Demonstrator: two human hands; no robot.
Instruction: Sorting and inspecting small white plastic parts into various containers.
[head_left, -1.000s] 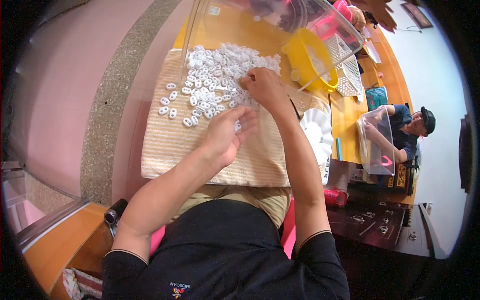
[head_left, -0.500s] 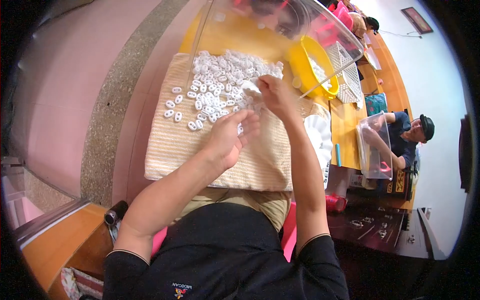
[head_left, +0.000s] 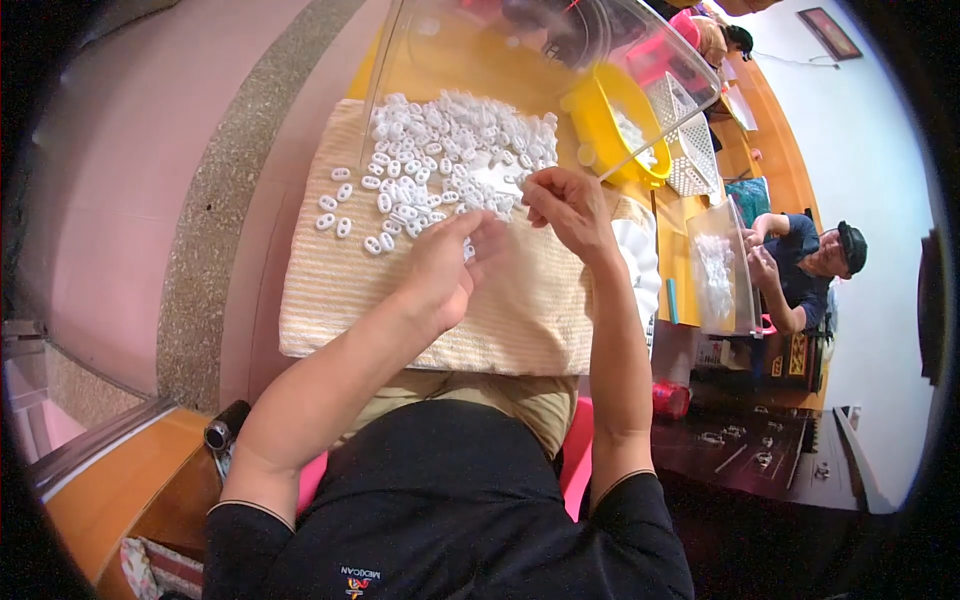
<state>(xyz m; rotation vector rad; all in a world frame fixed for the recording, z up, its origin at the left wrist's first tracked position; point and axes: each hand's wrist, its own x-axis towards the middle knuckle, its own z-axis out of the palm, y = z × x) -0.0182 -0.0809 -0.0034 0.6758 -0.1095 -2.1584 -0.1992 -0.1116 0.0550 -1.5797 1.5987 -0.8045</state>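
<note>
Since prev. frame, right hand point(head_left: 568, 208) shifted slightly off white oval pieces point(head_left: 440, 150); left hand point(head_left: 445, 268) cupped beside, fingers together; right-finger state indiscernible. Towel point(head_left: 520, 310) keeps pieces from rolling.

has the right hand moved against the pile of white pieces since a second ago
No, hardly at all. The right hand stays at the near right edge of the pile of white pieces on the striped towel, as before; the view itself shifted.
</note>
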